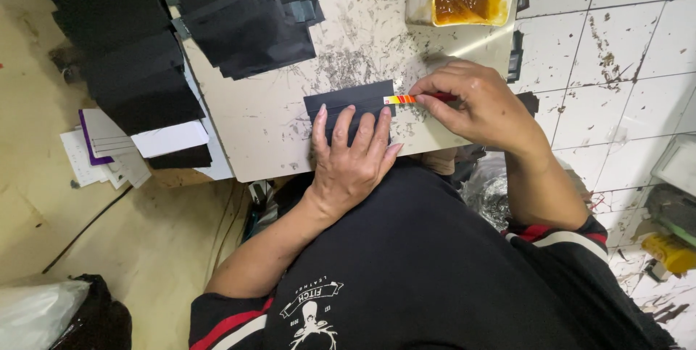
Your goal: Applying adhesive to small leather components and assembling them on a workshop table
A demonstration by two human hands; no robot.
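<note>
black strip lies near the surface's front edge, pinned flat under the left hand's spread fingers; right hand pinches a brush at its end. best press firmly, stroke evenly.

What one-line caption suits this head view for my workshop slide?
Left hand pins a black strip on the worktable while the right hand holds a red-handled tool at its end.

I see even, fairly bright overhead light; a glare streak crosses the far table. Soft shadows sit under my right hand. Edges bend outward, corners slightly soft.
</note>
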